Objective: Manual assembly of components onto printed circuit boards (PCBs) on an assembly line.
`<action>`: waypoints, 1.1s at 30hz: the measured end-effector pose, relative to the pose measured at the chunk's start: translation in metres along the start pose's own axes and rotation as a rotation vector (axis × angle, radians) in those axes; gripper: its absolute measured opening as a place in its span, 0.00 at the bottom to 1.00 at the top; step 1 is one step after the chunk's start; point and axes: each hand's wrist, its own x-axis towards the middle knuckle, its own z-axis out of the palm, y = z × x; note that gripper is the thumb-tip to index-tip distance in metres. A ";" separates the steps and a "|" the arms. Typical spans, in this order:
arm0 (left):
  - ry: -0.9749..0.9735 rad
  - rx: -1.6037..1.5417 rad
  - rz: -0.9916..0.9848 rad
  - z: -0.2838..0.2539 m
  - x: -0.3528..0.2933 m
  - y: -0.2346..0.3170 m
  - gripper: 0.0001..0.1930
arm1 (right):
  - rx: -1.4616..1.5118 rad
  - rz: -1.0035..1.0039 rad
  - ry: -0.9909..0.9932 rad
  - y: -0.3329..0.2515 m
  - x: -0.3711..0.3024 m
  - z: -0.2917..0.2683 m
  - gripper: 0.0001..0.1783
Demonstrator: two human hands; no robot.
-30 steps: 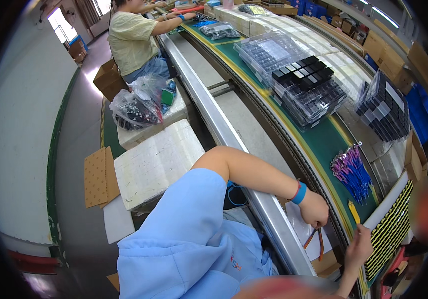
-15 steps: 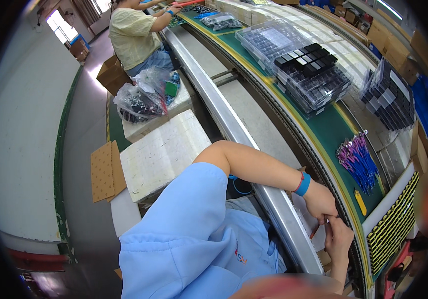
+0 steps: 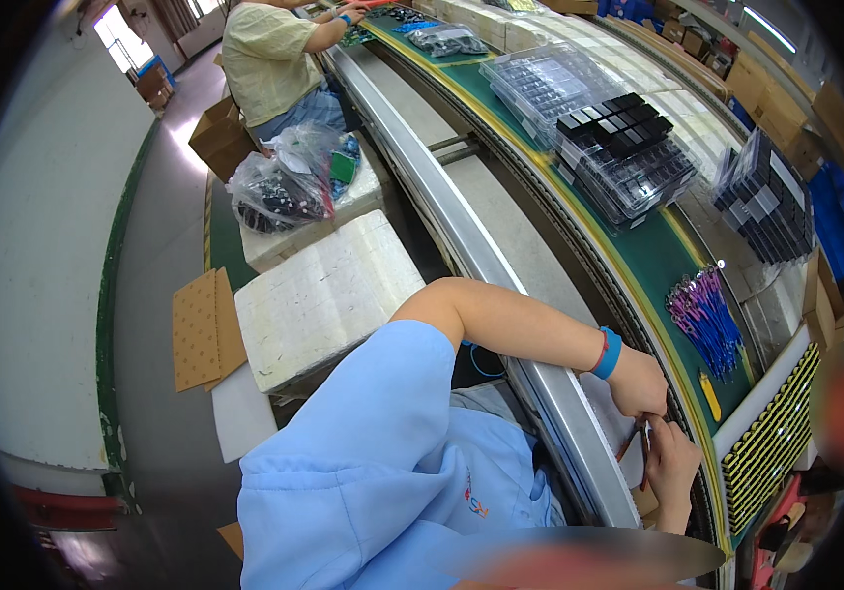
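My left hand (image 3: 638,382), with a blue band on its wrist, is closed over the near side of the bench. What its fingers hold is hidden. Just below it, my right hand (image 3: 674,460) is closed round a slim tool with reddish-orange handles (image 3: 645,477), which looks like small pliers. The tool's tip lies between the two hands, by the left fingertips. Right of the hands, a yellow cutter knife (image 3: 710,395) rests on the green bench top. Beyond it lies a bundle of blue and pink cords with metal ends (image 3: 705,323).
Clear plastic trays (image 3: 623,177) with black blocks stand farther along the bench; more trays (image 3: 768,202) lean at right. A yellow-and-black striped sheet (image 3: 771,442) lies nearby. A metal rail (image 3: 481,251) runs under my left arm. White foam blocks (image 3: 328,295) and a co-worker (image 3: 269,64) are left.
My right hand has turned slightly, and the tool in it shows more plainly between the hands. The left hand has shifted a little; the whole view has moved slightly.
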 end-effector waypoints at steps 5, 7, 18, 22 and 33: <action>0.017 0.019 0.019 0.003 -0.002 -0.004 0.08 | 0.023 0.008 -0.013 0.000 0.001 0.000 0.18; 0.017 0.017 0.024 0.003 -0.002 -0.004 0.08 | 0.026 0.011 -0.017 0.001 0.001 0.003 0.18; 0.027 0.033 0.037 0.002 -0.004 -0.006 0.09 | 0.023 0.021 -0.040 0.004 -0.001 0.004 0.19; 0.061 0.017 0.054 0.000 -0.004 -0.004 0.09 | 0.036 0.025 -0.029 0.003 0.001 -0.001 0.18; 0.091 -0.009 0.087 -0.005 -0.006 -0.002 0.08 | 0.089 0.038 0.027 0.003 0.000 0.002 0.18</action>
